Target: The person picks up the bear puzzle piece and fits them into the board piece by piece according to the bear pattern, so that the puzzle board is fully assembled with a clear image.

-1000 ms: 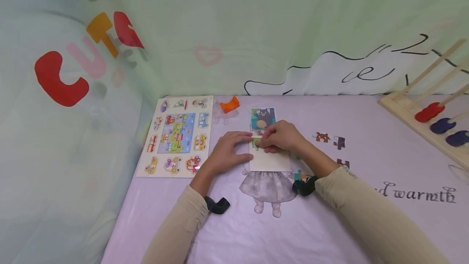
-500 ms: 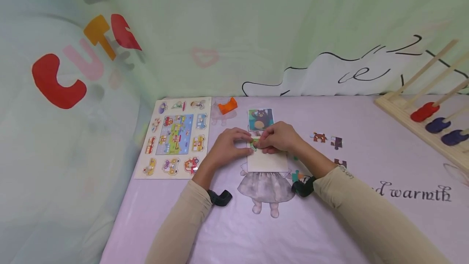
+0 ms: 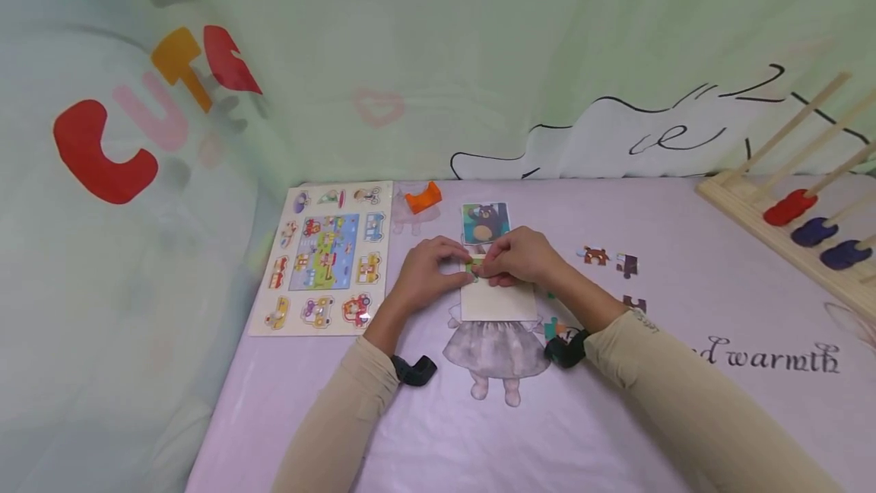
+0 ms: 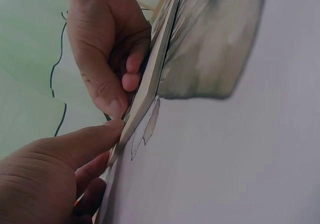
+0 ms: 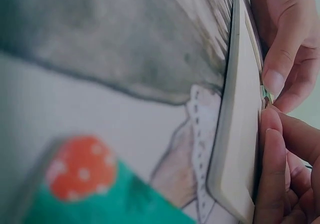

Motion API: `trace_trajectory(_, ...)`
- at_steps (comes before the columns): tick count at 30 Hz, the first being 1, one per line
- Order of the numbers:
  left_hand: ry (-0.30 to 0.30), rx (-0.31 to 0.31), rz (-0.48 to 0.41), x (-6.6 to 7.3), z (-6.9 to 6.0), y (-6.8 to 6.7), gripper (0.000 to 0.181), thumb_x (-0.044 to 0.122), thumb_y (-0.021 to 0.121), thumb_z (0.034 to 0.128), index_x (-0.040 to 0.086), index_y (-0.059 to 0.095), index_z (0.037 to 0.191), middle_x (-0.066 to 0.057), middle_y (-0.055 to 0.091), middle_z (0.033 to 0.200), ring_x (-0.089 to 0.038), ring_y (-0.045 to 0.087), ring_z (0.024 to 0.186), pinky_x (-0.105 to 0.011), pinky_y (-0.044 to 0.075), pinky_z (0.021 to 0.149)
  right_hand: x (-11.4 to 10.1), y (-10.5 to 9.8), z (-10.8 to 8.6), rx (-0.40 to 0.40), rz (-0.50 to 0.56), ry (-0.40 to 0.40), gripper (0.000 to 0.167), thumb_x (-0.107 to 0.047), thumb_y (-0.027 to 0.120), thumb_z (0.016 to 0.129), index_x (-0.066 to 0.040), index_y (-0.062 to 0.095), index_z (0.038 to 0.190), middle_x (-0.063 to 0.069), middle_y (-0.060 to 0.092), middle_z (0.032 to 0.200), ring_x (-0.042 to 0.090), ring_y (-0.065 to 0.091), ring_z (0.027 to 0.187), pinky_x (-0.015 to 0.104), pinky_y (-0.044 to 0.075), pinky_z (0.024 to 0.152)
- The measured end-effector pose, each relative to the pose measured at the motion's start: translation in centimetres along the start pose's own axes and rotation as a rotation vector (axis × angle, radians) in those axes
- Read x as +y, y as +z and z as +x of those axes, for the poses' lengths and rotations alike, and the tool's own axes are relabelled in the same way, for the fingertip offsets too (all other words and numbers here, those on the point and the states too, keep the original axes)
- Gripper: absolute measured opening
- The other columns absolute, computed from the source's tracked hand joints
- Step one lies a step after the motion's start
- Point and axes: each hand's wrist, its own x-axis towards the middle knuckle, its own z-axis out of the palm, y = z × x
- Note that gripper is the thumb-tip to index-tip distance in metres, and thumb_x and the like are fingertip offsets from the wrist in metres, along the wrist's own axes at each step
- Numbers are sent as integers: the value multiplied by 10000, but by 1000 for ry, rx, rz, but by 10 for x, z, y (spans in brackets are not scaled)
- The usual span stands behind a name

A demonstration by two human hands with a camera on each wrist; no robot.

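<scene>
A pale wooden puzzle board [image 3: 498, 303] lies flat on the cloth in the head view. At its upper left corner sits a small green jigsaw piece [image 5: 265, 91], mostly covered by fingertips. My right hand [image 3: 525, 257] pinches this piece between thumb and finger, against the board. From the left, my left hand [image 3: 428, 274] grips the board's edge at that corner, its thumb on top by the piece. Just above the board is a picture card [image 3: 486, 224] of a brown bear. Several loose pieces, such as a brown one [image 3: 595, 256], lie to the right; others are partly under the right forearm.
A peg puzzle [image 3: 322, 261] with vehicle pictures lies at the left. An orange block-like item [image 3: 423, 198] is beside it. At the far right stands a wooden abacus-like frame [image 3: 746, 200] with red and blue beads. A curtain wall [image 3: 383, 59] borders the table's back.
The left thumb has closed in towards the green piece and now touches beside it. The right hand stays on the piece with little movement. The head view has shifted slightly.
</scene>
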Motion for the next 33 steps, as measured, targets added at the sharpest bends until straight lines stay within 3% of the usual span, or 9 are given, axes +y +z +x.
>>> trace_trajectory(11, -16, 10, 22, 5, 0, -1, 239, 264, 811, 850, 173, 765, 1066, 23, 714, 1163, -180, 617, 1135, -401, 441, 1018, 6, -3, 2, -38, 14, -16, 238, -244, 848, 836, -56, 740, 934, 26, 729, 697, 106, 681, 616, 222, 553, 608)
trace_trajectory(33, -16, 13, -2, 8, -1, -1, 181, 245, 800, 876, 145, 798, 1027, -1, 720, 1161, -211, 628, 1138, -417, 447, 1026, 3, 1, -1, 10, -24, -21, 208, -240, 837, 847, -63, 739, 892, 12, 721, 656, 92, 656, 563, 213, 526, 574)
